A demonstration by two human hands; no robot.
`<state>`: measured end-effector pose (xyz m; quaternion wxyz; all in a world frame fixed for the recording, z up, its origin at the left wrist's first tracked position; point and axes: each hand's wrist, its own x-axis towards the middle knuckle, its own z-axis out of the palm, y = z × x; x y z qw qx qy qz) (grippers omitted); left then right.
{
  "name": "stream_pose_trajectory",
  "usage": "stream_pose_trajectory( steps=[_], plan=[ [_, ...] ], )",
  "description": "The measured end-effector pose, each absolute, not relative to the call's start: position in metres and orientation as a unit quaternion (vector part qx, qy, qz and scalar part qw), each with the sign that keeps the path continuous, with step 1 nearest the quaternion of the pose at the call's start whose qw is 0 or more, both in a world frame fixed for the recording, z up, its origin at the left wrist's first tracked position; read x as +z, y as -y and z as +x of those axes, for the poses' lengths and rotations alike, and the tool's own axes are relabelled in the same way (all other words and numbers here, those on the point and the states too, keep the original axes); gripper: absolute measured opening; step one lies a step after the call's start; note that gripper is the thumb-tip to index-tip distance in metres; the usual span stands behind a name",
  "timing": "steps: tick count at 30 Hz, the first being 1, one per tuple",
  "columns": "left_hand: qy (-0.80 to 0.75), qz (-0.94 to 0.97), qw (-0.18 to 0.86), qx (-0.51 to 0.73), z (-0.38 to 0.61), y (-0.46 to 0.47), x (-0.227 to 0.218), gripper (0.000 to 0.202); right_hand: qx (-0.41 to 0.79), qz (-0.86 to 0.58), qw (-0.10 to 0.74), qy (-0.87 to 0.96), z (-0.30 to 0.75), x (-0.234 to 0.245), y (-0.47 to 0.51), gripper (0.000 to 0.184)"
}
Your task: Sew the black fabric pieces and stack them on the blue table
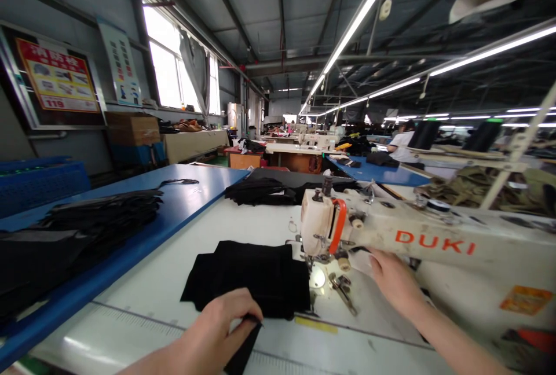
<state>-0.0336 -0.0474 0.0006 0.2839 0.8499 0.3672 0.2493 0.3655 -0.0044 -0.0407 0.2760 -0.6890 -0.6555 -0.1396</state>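
A piece of black fabric point(252, 274) lies flat on the white sewing table point(243, 221), its right edge under the needle of a white sewing machine point(417, 236) marked DUKI. My left hand point(219, 328) pinches the near edge of the black fabric, fingers closed on it. My right hand point(393, 279) reaches under the machine's arm just right of the needle area; its fingertips are hidden behind the machine head, so what they touch is unclear.
A stack of black fabric pieces point(99, 216) rests on the blue table point(191, 192) at left. More black cloth point(256, 190) lies at the table's far end. Thread cones point(423, 133) stand at right. A person sits at a far workstation point(402, 139).
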Motion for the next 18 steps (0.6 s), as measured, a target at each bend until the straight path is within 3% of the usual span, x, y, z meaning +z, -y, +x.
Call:
stream_pose_trajectory(
  steps=[5,10,18],
  plan=[
    [-0.266,0.907,0.216,0.247,-0.011,0.013,0.003,0.012,-0.115,-0.576,0.315,0.745,0.319,-0.040,0.052,0.030],
    [-0.252,0.928,0.192,0.197,0.019,-0.026,-0.016,0.012,-0.033,-0.491,0.244,0.836,0.251,-0.025,0.074,0.035],
    [-0.281,0.921,0.168,0.212,0.044,-0.043,-0.037,0.014,-0.053,-0.520,0.164,0.836,0.239,-0.025,0.048,0.024]
  ],
)
